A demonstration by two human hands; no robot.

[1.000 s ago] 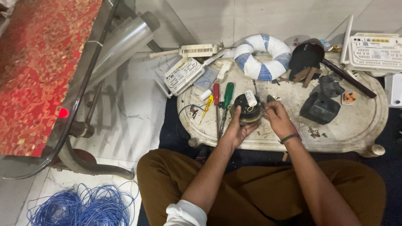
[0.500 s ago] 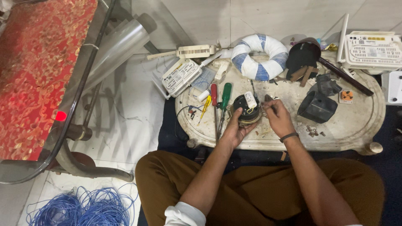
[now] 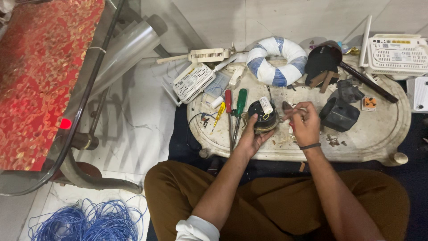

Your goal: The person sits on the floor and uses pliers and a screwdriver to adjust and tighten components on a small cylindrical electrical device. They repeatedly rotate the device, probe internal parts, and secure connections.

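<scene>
Black and brass-coloured, the motor (image 3: 263, 118) sits near the middle of the pale oval bench (image 3: 379, 147), a white capacitor (image 3: 266, 105) lying on its top. My left hand (image 3: 250, 136) cups it from about seven o'clock, fingers curled against its side, so that grip is closed on the motor. My right hand (image 3: 305, 125) is at its three o'clock, fingertips pinched together around something small and dark; I cannot tell what it is, nor whether a tool lies under the palm. Judging by the bare windings and the black housing (image 3: 339, 115) standing apart at three o'clock, I take the motor to be opened up and the work to be somewhere in the middle: the shell is off, loose screws (image 3: 332, 140) lie near my right wrist, and nothing is back together yet. Room is tight at nine o'clock, where the red screwdriver (image 3: 228, 111), green screwdriver (image 3: 240, 107) and yellow tester (image 3: 218, 114) lie just beside the motor. At twelve o'clock the blue-and-white tape ring (image 3: 276, 60) stands well apart. The near edge of the bench, at six o'clock, is right under my wrists, with my knees below it, so small parts could roll off there. The barest stretch of bench is at four o'clock, beyond the screws.
</scene>
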